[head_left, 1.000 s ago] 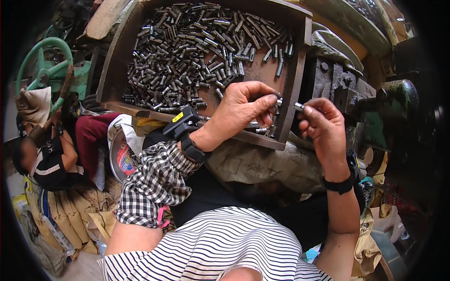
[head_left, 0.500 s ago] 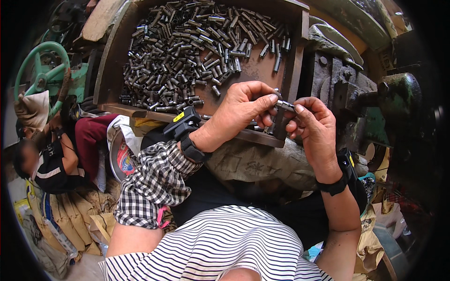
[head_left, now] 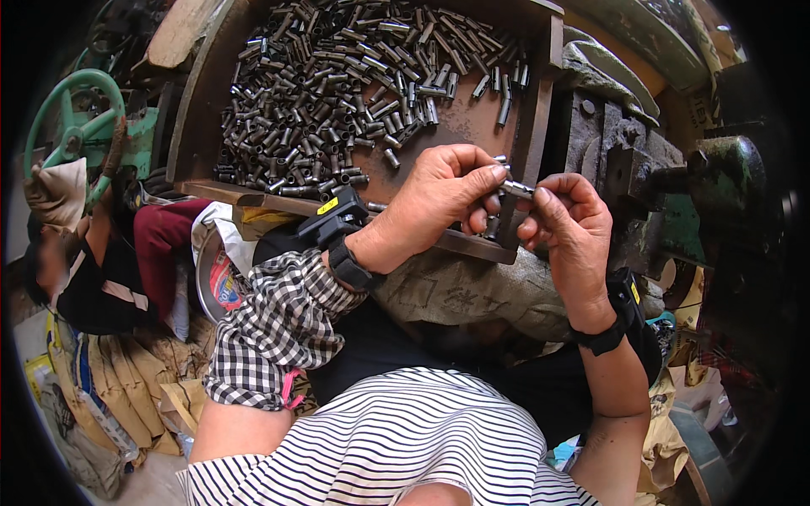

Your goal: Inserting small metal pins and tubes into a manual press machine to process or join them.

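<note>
Between my two hands, over the near right corner of a wooden tray (head_left: pixel 548 101), is a thin shiny metal tube (head_left: pixel 517 189). My left hand (head_left: pixel 447 190) pinches its left end between thumb and forefinger, with more small metal pieces showing near its curled lower fingers. At the tube's other end, my right hand (head_left: pixel 569 223) grips with thumb and fingertips; the fingers partly hide that end. Beyond my left hand lies a heap of short dark metal tubes (head_left: pixel 312 118), some longer ones among them, spread over the tray's brown bottom.
Close on the right stands a greasy dark machine (head_left: pixel 620 169) with a rounded green part (head_left: pixel 730 173). A green handwheel (head_left: pixel 72 126) is at far left, with another person (head_left: pixel 101 287) below it. A grey sack (head_left: pixel 481 295) hangs under the tray's near edge.
Both hands keep hold of the tube, the right one having shifted slightly to the right. More of the tube shows between the fingers. The tray appears slightly shifted in view.
</note>
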Demonstrator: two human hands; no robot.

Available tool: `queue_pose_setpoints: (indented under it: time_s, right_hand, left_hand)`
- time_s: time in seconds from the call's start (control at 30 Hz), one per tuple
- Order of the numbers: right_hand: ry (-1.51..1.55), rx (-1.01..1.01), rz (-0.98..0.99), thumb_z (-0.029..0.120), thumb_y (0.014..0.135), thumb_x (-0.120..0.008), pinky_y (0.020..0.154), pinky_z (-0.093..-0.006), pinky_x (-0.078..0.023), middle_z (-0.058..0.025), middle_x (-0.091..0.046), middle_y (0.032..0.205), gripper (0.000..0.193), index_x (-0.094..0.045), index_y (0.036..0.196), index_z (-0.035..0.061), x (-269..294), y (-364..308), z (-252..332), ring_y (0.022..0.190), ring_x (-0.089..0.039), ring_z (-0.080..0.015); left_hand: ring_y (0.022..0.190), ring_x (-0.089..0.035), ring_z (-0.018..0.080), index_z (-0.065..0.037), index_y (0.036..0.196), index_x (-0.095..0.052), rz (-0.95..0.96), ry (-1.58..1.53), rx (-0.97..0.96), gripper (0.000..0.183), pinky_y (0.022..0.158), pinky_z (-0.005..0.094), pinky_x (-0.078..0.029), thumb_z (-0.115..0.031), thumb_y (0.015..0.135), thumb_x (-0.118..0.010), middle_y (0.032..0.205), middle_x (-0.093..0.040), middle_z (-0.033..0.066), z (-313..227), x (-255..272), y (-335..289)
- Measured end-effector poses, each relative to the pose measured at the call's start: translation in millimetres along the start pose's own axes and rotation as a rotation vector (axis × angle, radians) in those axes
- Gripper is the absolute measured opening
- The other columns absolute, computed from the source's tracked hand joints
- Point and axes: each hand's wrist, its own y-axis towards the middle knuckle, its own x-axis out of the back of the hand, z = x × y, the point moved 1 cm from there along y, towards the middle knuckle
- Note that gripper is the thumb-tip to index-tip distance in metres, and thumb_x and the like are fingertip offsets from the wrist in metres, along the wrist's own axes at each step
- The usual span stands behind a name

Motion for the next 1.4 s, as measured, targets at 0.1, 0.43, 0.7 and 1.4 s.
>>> queue_pose_setpoints:
  time_s: [0.1, 0.43, 0.7, 1.4]
  right_hand:
    - [-0.011, -0.003, -0.012, 0.007, 0.088, -0.059, 0.049, -0.0198, -0.051, -0.0085, -0.064, 0.076, 0.012, -0.053, 0.093, -0.0016, -1, -1, -4, 0.06, -0.064, -0.0111]
    - [0.288, -0.316, 0.362, 0.003, 0.083, -0.064, 0.042, -0.0207, -0.048, -0.01, -0.063, 0.072, 0.011, -0.055, 0.089, -0.0006, -8, -9, 4, 0.054, -0.063, -0.0141]
    - [-0.738, 0.38, 0.108, 0.009, 0.082, -0.063, 0.048, -0.0261, -0.048, -0.0097, -0.065, 0.08, 0.012, -0.058, 0.09, 0.0018, -55, 17, 14, 0.06, -0.065, -0.0188]
    - [-1.1, 0.57, 0.163, 0.003, 0.072, -0.069, 0.055, -0.0317, -0.047, -0.0133, -0.061, 0.073, 0.02, -0.052, 0.081, -0.0009, -71, -12, 0, 0.063, -0.062, -0.0253]
  left_hand:
    - [0.049, -0.055, 0.0052, -0.001, 0.095, -0.058, -0.03, 0.08, -0.001, 0.018, 0.043, 0.0152, -0.044, -0.018, 0.092, -0.058, 0.069, -0.06, 0.0023, 3, -4, 0]
    - [0.053, -0.056, 0.0041, -0.003, 0.119, -0.045, 0.391, 0.252, 0.066, 0.04, 0.044, 0.0162, -0.046, -0.008, 0.085, -0.064, 0.072, -0.061, 0.0024, -24, -6, -36]
    - [0.047, -0.045, 0.0013, -0.003, 0.12, -0.049, 0.029, 0.106, -0.065, 0.033, 0.04, 0.0141, -0.036, -0.014, 0.09, -0.055, 0.082, -0.064, 0.0081, -45, 48, -47]
    - [0.078, -0.061, 0.0355, -0.001, 0.078, -0.062, 0.156, 1.72, -0.098, 0.028, 0.067, 0.0432, -0.048, -0.026, 0.071, -0.071, 0.077, -0.062, 0.0178, -47, 82, -61]
